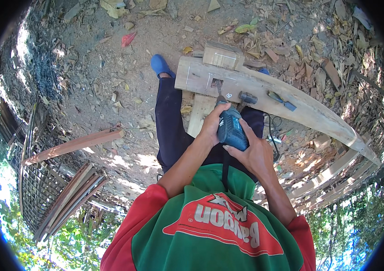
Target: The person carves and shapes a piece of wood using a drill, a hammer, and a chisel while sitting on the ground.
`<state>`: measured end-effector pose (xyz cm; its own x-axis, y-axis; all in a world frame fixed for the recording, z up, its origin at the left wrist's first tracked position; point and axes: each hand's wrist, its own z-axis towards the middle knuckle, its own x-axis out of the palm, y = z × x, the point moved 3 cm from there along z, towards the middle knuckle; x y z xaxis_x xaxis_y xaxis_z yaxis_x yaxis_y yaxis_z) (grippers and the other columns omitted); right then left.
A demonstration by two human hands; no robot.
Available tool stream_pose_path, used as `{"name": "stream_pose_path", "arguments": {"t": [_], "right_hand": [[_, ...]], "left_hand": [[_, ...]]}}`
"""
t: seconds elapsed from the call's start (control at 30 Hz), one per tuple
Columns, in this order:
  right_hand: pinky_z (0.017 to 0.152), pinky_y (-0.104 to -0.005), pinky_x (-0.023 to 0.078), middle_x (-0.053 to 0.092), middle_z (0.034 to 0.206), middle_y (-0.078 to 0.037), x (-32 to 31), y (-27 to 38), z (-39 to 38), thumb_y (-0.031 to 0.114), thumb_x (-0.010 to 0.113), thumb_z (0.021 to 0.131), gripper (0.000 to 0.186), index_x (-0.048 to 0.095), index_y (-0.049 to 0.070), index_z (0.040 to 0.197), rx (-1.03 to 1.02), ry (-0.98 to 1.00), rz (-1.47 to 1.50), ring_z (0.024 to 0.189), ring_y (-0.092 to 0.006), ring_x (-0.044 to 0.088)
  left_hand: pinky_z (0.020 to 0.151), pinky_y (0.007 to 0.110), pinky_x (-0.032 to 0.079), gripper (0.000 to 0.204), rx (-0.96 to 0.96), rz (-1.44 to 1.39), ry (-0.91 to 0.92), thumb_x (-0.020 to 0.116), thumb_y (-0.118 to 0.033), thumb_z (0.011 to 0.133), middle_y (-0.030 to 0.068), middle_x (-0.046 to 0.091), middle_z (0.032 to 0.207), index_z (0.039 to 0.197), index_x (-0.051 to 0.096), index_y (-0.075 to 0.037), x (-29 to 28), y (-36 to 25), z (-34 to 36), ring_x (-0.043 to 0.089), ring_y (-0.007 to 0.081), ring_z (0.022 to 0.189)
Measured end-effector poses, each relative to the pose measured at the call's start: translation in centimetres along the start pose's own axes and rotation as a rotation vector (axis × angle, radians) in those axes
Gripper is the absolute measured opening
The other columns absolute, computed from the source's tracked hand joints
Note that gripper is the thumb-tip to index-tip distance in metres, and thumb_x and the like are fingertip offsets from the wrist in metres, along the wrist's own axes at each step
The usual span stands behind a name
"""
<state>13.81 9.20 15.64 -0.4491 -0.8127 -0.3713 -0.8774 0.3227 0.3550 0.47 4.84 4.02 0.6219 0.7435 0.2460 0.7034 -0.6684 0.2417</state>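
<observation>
A dark teal power drill is held in both hands. My left hand is closed round its front near the chuck, and my right hand grips the rear of the body. The long bit points into a square cutout in a long, curved, pale timber, marked with white lines. A short dark cylindrical tool head and a flat chisel-like tool rest on the timber. A wooden block sits against its far edge, and another piece lies underneath.
Dirt and dry leaves surround my legs and blue shoe. A reddish plank lies at the left, near stacked strips and a lattice. A black cord loops beside my right leg. More boards lie at lower right.
</observation>
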Motion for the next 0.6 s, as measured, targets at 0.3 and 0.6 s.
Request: {"name": "stream_pose_path", "arguments": {"t": [0.3, 0.6], "right_hand": [[0.068, -0.0439, 0.056, 0.071, 0.085, -0.023, 0.10, -0.22, -0.40, 0.052, 0.081, 0.071, 0.089, 0.048, 0.011, 0.144, -0.007, -0.030, 0.049, 0.074, -0.0384, 0.071], [0.068, -0.0437, 0.055, 0.071, 0.084, -0.023, -0.05, 0.28, -0.59, 0.050, 0.081, 0.072, 0.089, 0.048, 0.011, 0.144, 0.047, 0.007, 0.042, 0.075, -0.0386, 0.071]], "left_hand": [[0.066, 0.035, 0.059, 0.032, 0.001, 0.009, -0.017, 0.070, -0.036, 0.085, 0.0096, 0.069, 0.082, 0.097, 0.064, -0.006, 0.09, 0.69, -0.05, 0.069, 0.0206, 0.067], [0.065, 0.034, 0.058, 0.028, 0.002, 0.013, -0.020, 0.071, -0.032, 0.087, 0.0072, 0.068, 0.080, 0.096, 0.064, -0.007, 0.13, 0.35, -0.15, 0.067, 0.0181, 0.066]]}}
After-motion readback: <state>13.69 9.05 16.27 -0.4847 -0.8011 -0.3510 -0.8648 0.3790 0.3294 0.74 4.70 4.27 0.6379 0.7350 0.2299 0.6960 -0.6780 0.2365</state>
